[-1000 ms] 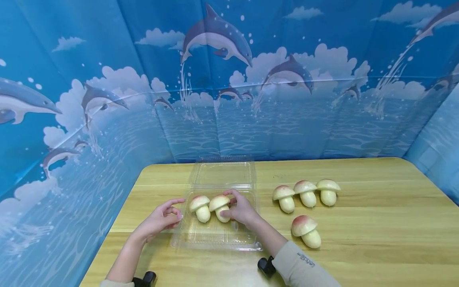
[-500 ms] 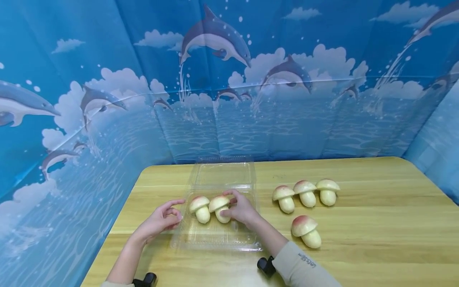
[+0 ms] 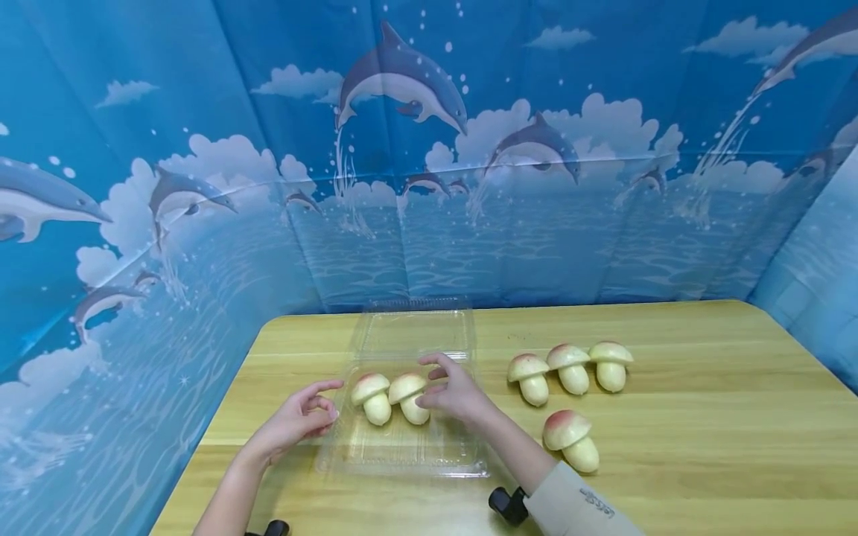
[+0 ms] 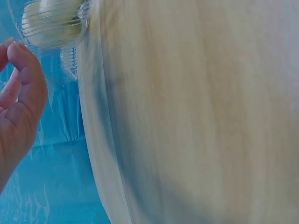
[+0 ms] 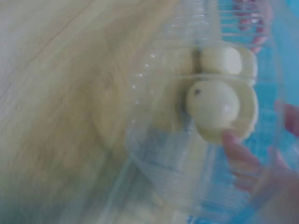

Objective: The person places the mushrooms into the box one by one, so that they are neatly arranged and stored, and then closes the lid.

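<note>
Only from right wrist: mushroom with dark spot

A table with a pale yellow wood grain and rounded far corners spreads before a creased blue backdrop that runs behind it and along both sides. Leaping grey dolphins, puffy white clouds and rippling water are printed across this backdrop

the left hand pinches the clear container by its edge.
</note>
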`<action>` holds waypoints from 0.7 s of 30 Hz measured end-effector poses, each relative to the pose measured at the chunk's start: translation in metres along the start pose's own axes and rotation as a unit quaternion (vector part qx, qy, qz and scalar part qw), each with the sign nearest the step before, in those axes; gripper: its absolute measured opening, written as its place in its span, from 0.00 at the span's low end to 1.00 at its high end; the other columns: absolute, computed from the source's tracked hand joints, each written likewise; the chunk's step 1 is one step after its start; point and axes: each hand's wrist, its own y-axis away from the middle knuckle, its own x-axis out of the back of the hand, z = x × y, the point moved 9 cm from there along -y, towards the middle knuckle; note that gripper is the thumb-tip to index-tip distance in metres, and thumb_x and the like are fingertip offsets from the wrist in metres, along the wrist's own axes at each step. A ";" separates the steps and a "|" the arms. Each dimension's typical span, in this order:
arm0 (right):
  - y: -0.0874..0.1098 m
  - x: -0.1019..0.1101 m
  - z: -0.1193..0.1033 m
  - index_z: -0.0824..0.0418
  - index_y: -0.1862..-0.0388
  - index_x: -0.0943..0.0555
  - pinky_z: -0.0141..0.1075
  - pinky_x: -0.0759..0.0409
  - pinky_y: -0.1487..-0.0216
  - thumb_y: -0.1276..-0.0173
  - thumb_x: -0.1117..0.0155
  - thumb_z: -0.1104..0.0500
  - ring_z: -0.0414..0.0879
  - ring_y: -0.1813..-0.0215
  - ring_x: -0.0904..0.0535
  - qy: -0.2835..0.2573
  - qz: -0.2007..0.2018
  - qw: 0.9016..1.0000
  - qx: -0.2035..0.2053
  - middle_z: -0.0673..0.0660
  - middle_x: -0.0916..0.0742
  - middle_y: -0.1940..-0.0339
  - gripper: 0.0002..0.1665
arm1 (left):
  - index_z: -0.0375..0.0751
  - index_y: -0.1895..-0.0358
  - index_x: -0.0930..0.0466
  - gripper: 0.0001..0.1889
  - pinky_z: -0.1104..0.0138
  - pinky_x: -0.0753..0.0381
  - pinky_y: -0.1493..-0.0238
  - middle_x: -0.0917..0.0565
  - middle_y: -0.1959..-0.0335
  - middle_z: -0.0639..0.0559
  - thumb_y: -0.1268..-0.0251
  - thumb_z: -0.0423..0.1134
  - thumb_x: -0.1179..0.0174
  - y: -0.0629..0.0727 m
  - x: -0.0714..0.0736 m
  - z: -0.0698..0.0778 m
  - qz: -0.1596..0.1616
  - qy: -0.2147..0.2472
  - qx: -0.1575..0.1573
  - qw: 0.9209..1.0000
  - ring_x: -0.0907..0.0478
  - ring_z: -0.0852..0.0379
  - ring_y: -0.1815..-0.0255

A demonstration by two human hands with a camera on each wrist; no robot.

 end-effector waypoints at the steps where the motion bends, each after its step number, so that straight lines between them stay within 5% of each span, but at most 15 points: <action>1: 0.002 0.002 -0.002 0.63 0.38 0.32 0.42 0.21 0.57 0.48 0.31 0.71 0.56 0.52 0.23 -0.004 -0.003 1.000 0.003 0.69 0.28 0.46 0.36 | 0.33 0.31 0.45 0.32 0.69 0.25 0.68 0.26 0.65 0.48 0.36 0.33 0.42 0.000 0.000 0.000 -0.001 0.000 0.000 1.000 0.28 0.59 0.71; 14: 0.031 0.034 -0.026 0.62 0.37 0.32 0.43 0.23 0.51 0.42 0.33 0.67 0.63 0.43 0.29 -0.053 -0.044 0.997 0.025 0.66 0.29 0.41 0.33 | 0.33 0.31 0.46 0.33 0.70 0.26 0.68 0.26 0.65 0.49 0.36 0.32 0.43 0.000 0.000 0.000 -0.002 0.009 0.000 1.000 0.30 0.61 0.72; 21: 0.051 0.073 -0.027 0.62 0.36 0.33 0.42 0.23 0.50 0.41 0.32 0.62 0.59 0.42 0.28 -0.031 -0.024 0.999 0.025 0.65 0.29 0.39 0.34 | 0.33 0.31 0.46 0.33 0.69 0.26 0.68 0.26 0.66 0.49 0.36 0.32 0.43 0.000 0.000 0.000 -0.003 0.010 0.000 1.000 0.30 0.61 0.72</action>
